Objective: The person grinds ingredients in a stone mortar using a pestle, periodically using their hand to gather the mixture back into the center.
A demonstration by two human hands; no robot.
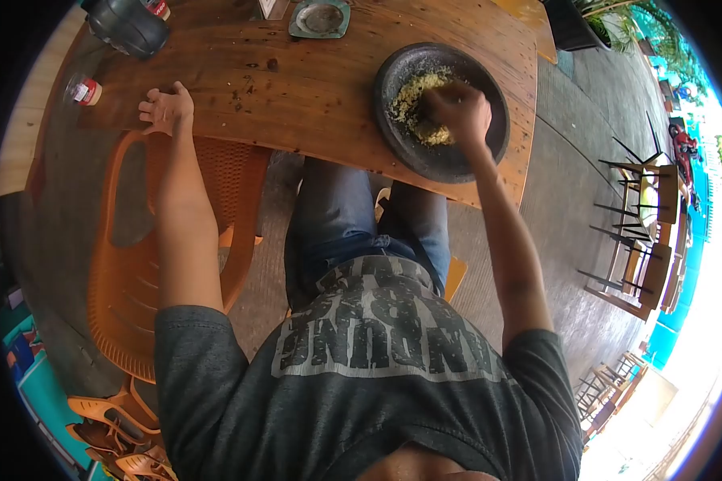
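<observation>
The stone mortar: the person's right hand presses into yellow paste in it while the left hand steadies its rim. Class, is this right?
Not quite. The head view shows the left hand well away from the stone mortar, resting open on the wooden table near its edge. The right hand does press into the yellow paste in the mortar.

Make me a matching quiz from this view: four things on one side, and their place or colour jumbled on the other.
Things:
1 left hand
2 right hand
3 plastic chair
4 small jar

Place or colour:
A in the stone mortar
B orange
C flat at the edge of the table
D red lid

Pairs: 1-C, 2-A, 3-B, 4-D
</observation>
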